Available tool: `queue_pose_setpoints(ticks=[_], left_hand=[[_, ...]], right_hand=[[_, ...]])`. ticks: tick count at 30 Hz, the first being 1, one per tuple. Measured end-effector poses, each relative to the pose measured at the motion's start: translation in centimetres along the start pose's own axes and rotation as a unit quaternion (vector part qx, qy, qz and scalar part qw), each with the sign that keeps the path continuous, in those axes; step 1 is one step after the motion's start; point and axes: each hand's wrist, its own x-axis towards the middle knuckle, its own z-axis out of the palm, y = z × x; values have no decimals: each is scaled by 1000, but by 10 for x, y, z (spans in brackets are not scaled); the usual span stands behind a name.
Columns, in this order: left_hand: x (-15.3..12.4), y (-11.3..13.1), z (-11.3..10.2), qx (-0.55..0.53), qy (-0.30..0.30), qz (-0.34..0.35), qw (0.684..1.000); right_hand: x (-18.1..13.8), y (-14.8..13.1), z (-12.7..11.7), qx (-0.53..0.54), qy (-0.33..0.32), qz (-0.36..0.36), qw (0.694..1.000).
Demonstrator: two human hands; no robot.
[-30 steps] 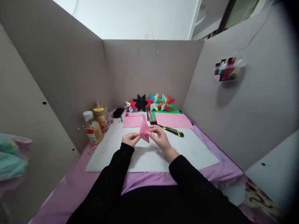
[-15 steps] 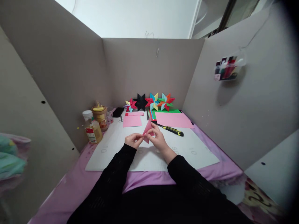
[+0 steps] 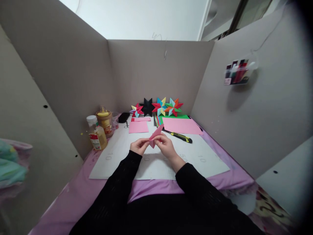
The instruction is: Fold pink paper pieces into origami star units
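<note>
both hands [image 3: 139, 146] [image 3: 167, 147] pinch close together, forearms [image 3: 117, 186] angled inward.

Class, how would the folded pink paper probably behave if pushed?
The folded pink paper seems light: left hand and right hand merely pinch it. Its upper tip sticks out unsupported, suggesting some stiffness. Looking thin, it might crease.

White board [image 3: 195, 150] open right of right hand [image 3: 167, 147]; cutter [image 3: 182, 137] blocks forward, bottle [image 3: 97, 138] far left.

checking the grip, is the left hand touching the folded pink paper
Touching: the head view shows the left hand with fingertips against the left edge of the folded pink paper.
</note>
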Motion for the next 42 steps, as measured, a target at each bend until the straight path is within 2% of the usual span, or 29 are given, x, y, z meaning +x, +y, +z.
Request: queue_pose_setpoints(ticks=[4, 8, 9, 13, 15, 19, 27, 32, 36, 42], left_hand=[[-1, -2, 0, 43, 9, 49, 998], [-1, 1, -3, 123, 50, 145, 980], [-1, 2, -4, 136, 58, 168, 975], [-2, 3, -4, 177, 84, 213, 957], [-3, 1, -3, 192, 89, 219, 952], [-5, -2, -1, 216, 90, 218, 947], [-10, 4, 5, 212, 85, 226, 947], [-5, 0, 2, 145, 37, 211, 966], [-1, -5, 1, 72, 14, 159, 984], [-3, -7, 7, -19, -14, 39, 999]], right_hand=[[-2, -2, 2, -30, 4, -25, 999], [-7, -6, 3, -119, 143, -62, 981], [-9, -7, 4, -131, 151, -70, 977], [-15, -12, 11, -114, 44, -59, 991], [-18, -14, 16, -89, 36, -23, 995], [-19, -14, 22, -45, 83, 37, 995], [-18, -16, 21, -25, 97, 20, 995], [-18, -13, 20, -3, 74, 13, 997], [-18, -8, 21, 52, 62, 34, 996], [-16, -8, 23, 96, 61, 45, 992]])
